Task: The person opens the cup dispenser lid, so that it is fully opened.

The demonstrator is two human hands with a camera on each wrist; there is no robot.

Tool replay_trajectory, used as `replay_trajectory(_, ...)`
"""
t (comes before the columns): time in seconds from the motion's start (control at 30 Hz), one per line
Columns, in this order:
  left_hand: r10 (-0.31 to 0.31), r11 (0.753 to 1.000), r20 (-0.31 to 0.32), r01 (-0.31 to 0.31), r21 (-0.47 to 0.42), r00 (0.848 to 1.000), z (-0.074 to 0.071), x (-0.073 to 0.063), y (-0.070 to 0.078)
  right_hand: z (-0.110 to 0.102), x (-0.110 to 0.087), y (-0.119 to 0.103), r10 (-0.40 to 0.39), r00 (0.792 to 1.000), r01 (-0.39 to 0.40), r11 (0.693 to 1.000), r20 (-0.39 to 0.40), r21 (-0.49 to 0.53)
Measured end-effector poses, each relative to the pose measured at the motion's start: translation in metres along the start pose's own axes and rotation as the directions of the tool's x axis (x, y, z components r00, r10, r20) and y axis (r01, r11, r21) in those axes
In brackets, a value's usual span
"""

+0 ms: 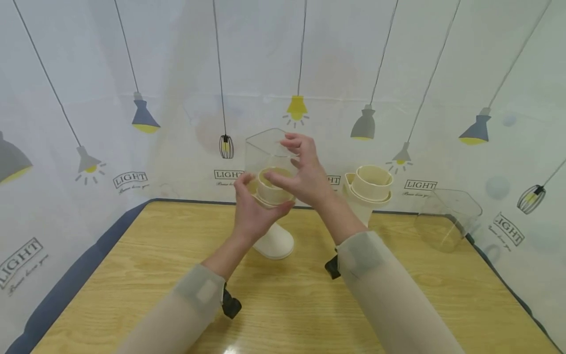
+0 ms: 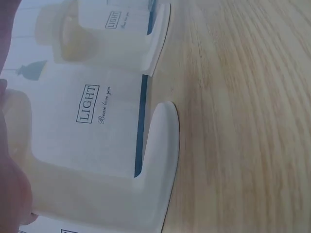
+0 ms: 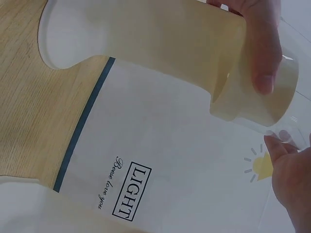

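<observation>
A cream plastic stand (image 1: 275, 242) with a round collar at its top and a flared foot stands upright on the table. My left hand (image 1: 256, 211) grips it just below the collar, thumb in front and fingers on the left side. At the collar is a clear, angular container (image 1: 260, 151), its rim rising above. My right hand (image 1: 311, 179) holds this container, the thumb low in front and the fingers raised at its right side. In the right wrist view my right fingertips touch the clear wall; how far the container sits in the collar cannot be told.
A second cream stand (image 1: 373, 184) rises behind my right forearm. Farther right on the wooden table (image 1: 283, 305) is another clear container (image 1: 442, 221). A curtain (image 1: 185, 147) printed with lamps hangs along the table's back and sides.
</observation>
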State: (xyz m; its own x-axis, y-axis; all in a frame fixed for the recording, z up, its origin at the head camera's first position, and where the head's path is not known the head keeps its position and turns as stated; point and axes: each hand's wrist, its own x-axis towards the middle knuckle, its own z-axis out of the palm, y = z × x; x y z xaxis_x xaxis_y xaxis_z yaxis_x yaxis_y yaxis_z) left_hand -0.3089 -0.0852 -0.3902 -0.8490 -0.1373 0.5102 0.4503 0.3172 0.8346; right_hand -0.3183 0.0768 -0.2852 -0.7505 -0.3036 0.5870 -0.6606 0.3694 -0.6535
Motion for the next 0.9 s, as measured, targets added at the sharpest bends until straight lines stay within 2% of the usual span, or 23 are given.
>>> replay_trajectory(0.17, -0.015, 1.000, 0.000, 0.015, 0.024, 1.000, 0.000, 0.003, 0.001, 0.005, 0.000, -0.002, 0.020, 0.999, -0.020, 1.000, -0.028, -0.005)
replay_trajectory(0.47, -0.078, 0.996, 0.009, 0.077, 0.043, 0.997, 0.002, 0.002, 0.003, 0.022, 0.000, -0.010, 0.172, 0.978, -0.169, 0.985, -0.118, 0.036)
replay_trajectory(0.6, -0.073, 0.996, 0.013, 0.072, 0.059, 0.997, 0.003, 0.002, 0.003, 0.025, 0.001, -0.011, 0.192, 0.970, -0.184, 0.981, -0.152, 0.061)
replay_trajectory(0.77, -0.054, 0.995, 0.014, 0.053, 0.079, 0.998, 0.000, 0.003, 0.003, 0.025, 0.002, -0.016, 0.211, 0.967, -0.198, 0.975, -0.143, 0.097)
replay_trajectory(0.9, -0.050, 0.994, 0.026, 0.047, 0.103, 0.998, -0.004, 0.004, 0.005, 0.025, 0.003, -0.020, 0.200, 0.971, -0.192, 0.979, -0.132, 0.064)
